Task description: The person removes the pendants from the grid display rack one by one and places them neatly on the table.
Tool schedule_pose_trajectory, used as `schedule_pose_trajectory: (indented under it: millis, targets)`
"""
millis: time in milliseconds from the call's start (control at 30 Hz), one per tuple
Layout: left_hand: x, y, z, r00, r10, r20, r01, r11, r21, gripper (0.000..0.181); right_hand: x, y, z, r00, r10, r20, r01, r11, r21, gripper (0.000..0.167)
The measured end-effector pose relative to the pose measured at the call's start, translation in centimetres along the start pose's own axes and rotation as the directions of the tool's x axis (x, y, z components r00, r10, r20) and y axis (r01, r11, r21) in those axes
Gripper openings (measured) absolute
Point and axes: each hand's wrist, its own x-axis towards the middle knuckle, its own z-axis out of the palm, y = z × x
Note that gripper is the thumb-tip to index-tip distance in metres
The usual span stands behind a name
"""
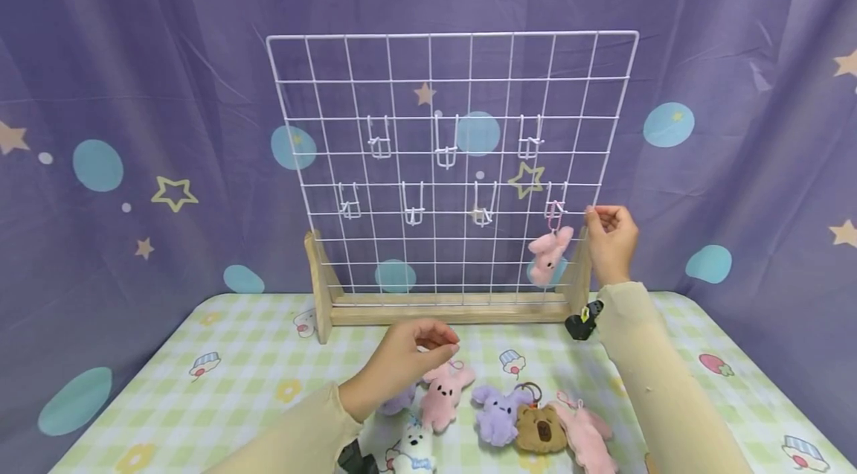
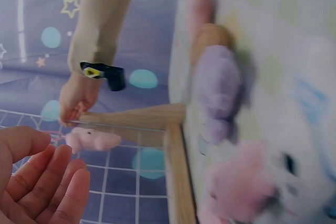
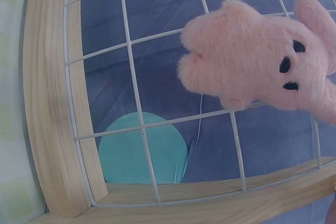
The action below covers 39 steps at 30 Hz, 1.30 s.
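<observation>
A white wire grid rack (image 1: 451, 184) stands upright in a wooden base (image 1: 448, 314). From a lower right hook hangs a pink plush keychain (image 1: 550, 257), its face and limbs large in the right wrist view. My right hand (image 1: 611, 239) is at the rack's right edge, thumb and bent fingers pinching the side wire beside this plush. Over the table front my left hand (image 1: 416, 347) hovers with loosely bent fingers and nothing between them. Below it lie another pink plush keychain (image 1: 445, 396), a white plush (image 1: 413, 450) and a partly hidden purple plush (image 1: 399, 401).
Several white hooks (image 1: 446, 154) hang on the grid in two rows. At the table's front right lie a purple plush (image 1: 497, 414), a brown bear plush (image 1: 541, 429) and a pink plush (image 1: 585, 437). A checked cloth (image 1: 254, 385) covers the table; a purple curtain (image 1: 167, 50) hangs behind.
</observation>
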Motion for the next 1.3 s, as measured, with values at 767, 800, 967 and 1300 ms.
schedule_pose_trajectory:
  millis: [767, 800, 967, 1300]
  targets:
    - [6.6, 3.1, 2.4, 0.992, 0.097, -0.083, -0.102, 0.993, -0.055, 0.010, -0.2, -0.2, -0.1, 1.000, 0.001, -0.009, -0.001, 1.000, 0.013, 0.006]
    - [6.8, 3.1, 2.5, 0.991, 0.100, -0.085, -0.105, 0.993, -0.059, 0.011, -0.2, -0.2, 0.0, 1.000, 0.003, -0.008, -0.003, 1.000, 0.015, 0.006]
    - [8.0, 3.7, 3.0, 0.992, 0.088, -0.093, -0.097, 0.991, -0.094, 0.011, -0.1, -0.1, 0.0, 1.000, -0.001, -0.007, 0.001, 1.000, 0.027, 0.004]
    - [10.6, 4.8, 4.1, 0.987, 0.099, -0.128, -0.113, 0.989, -0.100, 0.013, -0.1, -0.3, -0.1, 1.000, -0.007, 0.000, 0.007, 1.000, 0.006, 0.015]
